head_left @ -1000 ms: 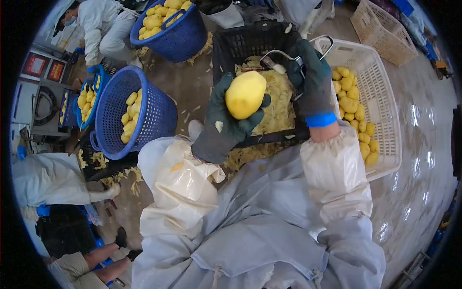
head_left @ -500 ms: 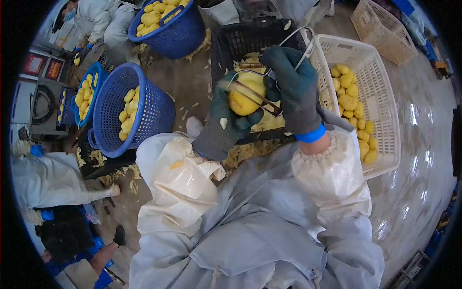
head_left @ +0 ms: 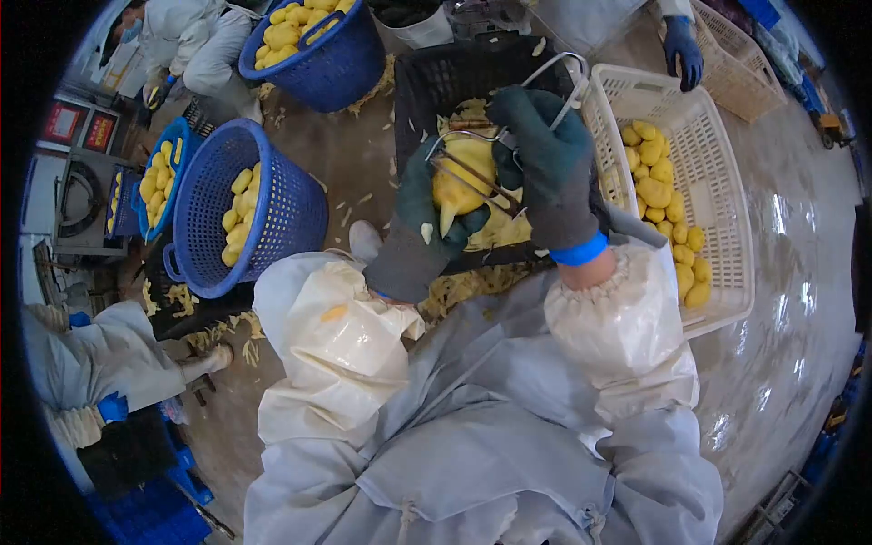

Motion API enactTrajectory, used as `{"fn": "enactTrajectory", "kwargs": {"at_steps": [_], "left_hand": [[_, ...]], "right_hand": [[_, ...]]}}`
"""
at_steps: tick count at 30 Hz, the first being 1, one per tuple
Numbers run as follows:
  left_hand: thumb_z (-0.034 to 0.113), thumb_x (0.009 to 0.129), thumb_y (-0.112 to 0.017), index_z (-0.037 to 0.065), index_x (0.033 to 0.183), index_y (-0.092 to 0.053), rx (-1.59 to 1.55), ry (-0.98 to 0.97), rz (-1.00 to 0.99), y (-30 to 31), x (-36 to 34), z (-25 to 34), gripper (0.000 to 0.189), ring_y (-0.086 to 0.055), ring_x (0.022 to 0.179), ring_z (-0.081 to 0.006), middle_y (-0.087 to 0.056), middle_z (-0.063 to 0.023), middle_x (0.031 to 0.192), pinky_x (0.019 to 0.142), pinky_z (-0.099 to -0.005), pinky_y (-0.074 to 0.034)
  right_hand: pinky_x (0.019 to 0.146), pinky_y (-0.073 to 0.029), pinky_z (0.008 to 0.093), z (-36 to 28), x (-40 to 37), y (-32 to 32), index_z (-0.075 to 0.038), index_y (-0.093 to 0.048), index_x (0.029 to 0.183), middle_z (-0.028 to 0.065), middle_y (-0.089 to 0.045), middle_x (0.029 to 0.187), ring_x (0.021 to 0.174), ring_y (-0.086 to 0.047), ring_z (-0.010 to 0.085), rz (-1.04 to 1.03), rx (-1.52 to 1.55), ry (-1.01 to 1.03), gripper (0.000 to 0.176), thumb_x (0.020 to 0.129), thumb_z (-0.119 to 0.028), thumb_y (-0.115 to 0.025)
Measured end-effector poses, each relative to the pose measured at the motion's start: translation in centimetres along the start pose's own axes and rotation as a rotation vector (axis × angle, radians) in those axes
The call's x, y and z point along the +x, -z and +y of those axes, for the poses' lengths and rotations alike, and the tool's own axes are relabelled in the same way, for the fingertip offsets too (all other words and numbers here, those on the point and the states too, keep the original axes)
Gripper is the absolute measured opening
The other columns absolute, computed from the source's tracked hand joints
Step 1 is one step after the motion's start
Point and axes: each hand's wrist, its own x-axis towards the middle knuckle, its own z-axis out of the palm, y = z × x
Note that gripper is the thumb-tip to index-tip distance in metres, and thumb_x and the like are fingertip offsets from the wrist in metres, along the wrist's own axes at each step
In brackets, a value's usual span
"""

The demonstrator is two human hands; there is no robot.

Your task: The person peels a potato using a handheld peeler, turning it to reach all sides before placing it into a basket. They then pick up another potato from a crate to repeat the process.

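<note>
My gloved left hand (head_left: 421,207) is closed around a yellow potato (head_left: 463,178), with its fingers under and beside it. My gloved right hand (head_left: 550,156) grips the bent metal handle of a peeler (head_left: 576,80). The peeler's blade bars lie across the potato's upper face, and a strip of peel hangs down toward the left fingertips. Both hands are over a black crate (head_left: 434,84) with yellow peelings (head_left: 495,231) in it. At its right stands a white crate (head_left: 722,182) holding several peeled potatoes (head_left: 656,193).
Blue baskets of potatoes stand at the left: one large (head_left: 292,195), one behind (head_left: 354,64), one small (head_left: 186,136). A beige crate (head_left: 740,68) is at the top right, near another person's blue-gloved hand (head_left: 681,53). Other people sit at the left. Peel scraps litter the wet floor.
The peeler's bars have shifted slightly on the potato, and a peel strip now hangs from its lower end. Another person's blue-gloved hand has appeared at the top right. People at lower left have moved.
</note>
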Motion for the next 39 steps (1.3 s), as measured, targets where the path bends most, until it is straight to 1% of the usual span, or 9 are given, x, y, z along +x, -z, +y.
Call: {"fn": "enactTrajectory", "kwargs": {"at_steps": [4, 9, 14, 16, 20, 22, 26, 31, 39], "left_hand": [[0.039, 0.089, -0.056, 0.004, 0.113, -0.056, -0.046, 0.000, -0.176, 1.0, 0.2, -0.1, 0.042, -0.064, 0.071, -0.0289, -0.064, -0.0184, 0.091, 0.048, -0.0302, -0.053], [0.037, 0.084, -0.066, 0.006, 0.114, -0.054, 0.292, -0.159, -0.220, 1.1, 0.2, 0.1, 0.045, -0.064, 0.078, -0.0199, -0.064, -0.0101, 0.093, 0.055, -0.0311, -0.053], [0.005, 0.072, -0.076, 0.002, 0.132, -0.042, 1.064, -1.028, -0.110, -0.1, -0.1, -0.4, 0.069, -0.054, 0.113, -0.0213, -0.052, -0.0140, 0.125, 0.095, -0.0363, -0.046], [0.004, 0.069, -0.079, 0.001, 0.133, -0.040, 0.996, -0.967, -0.182, 0.5, 0.1, -0.7, 0.076, -0.051, 0.118, -0.0234, -0.049, -0.0154, 0.130, 0.096, -0.0368, -0.046], [0.008, 0.067, -0.082, 0.000, 0.134, -0.039, 1.392, -1.192, -0.225, 0.7, 0.1, -0.3, 0.080, -0.050, 0.120, -0.0267, -0.049, -0.0166, 0.132, 0.100, -0.0376, -0.042], [0.009, 0.066, -0.082, 0.000, 0.133, -0.041, 1.505, -1.294, -0.253, 0.4, 0.2, 0.1, 0.079, -0.050, 0.121, -0.0279, -0.050, -0.0163, 0.131, 0.101, -0.0382, -0.042], [0.012, 0.067, -0.082, 0.000, 0.131, -0.044, 1.530, -1.281, -0.117, 0.8, 0.4, -0.9, 0.076, -0.053, 0.117, -0.0260, -0.052, -0.0157, 0.128, 0.097, -0.0376, -0.044], [0.015, 0.073, -0.078, 0.001, 0.128, -0.046, 0.957, -0.426, -0.147, 1.2, 0.0, -0.9, 0.065, -0.063, 0.094, -0.0213, -0.059, -0.0118, 0.113, 0.072, -0.0308, -0.056], [0.015, 0.070, -0.081, 0.002, 0.124, -0.049, 0.780, -0.283, -0.082, 1.1, 0.0, -0.4, 0.063, -0.063, 0.088, -0.0161, -0.062, -0.0089, 0.106, 0.071, -0.0284, -0.055]], "right_hand": [[0.044, -0.037, 0.0229, 3.0, 5.0, 3.3, -0.003, -0.066, 0.085, -0.0006, -0.057, 0.066, 0.051, -0.050, 0.0071, 0.211, -0.069, 0.405, 0.023, 0.085, -0.026, -0.068], [0.042, -0.036, 0.0250, 1.3, 3.5, 3.4, -0.003, -0.063, 0.075, 0.0004, -0.055, 0.063, 0.047, -0.048, 0.0087, 0.244, 0.071, -0.006, 0.028, 0.086, -0.028, -0.066], [0.057, -0.047, 0.0304, 6.4, 3.4, 4.0, -0.001, -0.066, 0.088, 0.0052, -0.065, 0.074, 0.065, -0.062, 0.0147, -0.028, -0.230, 0.036, 0.022, 0.086, -0.023, -0.065], [0.062, -0.050, 0.0307, 8.6, 3.7, 4.5, -0.001, -0.062, 0.107, 0.0078, -0.068, 0.087, 0.073, -0.064, 0.0164, -0.330, -0.900, 0.903, 0.027, 0.084, -0.015, -0.065], [0.067, -0.051, 0.0310, 8.3, 2.5, 4.1, -0.002, -0.056, 0.119, 0.0098, -0.068, 0.096, 0.079, -0.065, 0.0176, -0.491, -0.725, 0.932, 0.038, 0.083, -0.011, -0.063], [0.069, -0.051, 0.0290, 8.2, 2.3, 3.3, -0.001, -0.059, 0.114, 0.0092, -0.068, 0.094, 0.080, -0.064, 0.0159, -0.340, -0.155, 0.355, 0.033, 0.084, -0.013, -0.065], [0.068, -0.049, 0.0267, 5.7, 2.8, 2.5, -0.001, -0.062, 0.107, 0.0064, -0.067, 0.091, 0.079, -0.062, 0.0126, -0.098, 0.087, 0.085, 0.026, 0.085, -0.015, -0.066], [0.065, -0.046, 0.0240, 3.6, 2.2, 1.4, -0.002, -0.065, 0.094, 0.0024, -0.064, 0.082, 0.072, -0.055, 0.0078, 0.002, -0.119, 0.325, 0.017, 0.086, -0.017, -0.067], [0.056, -0.041, 0.0228, 0.4, 2.6, 2.7, -0.003, -0.065, 0.093, 0.0018, -0.061, 0.072, 0.062, -0.054, 0.0076, -0.040, -0.021, 0.150, 0.018, 0.086, -0.020, -0.066]]}}
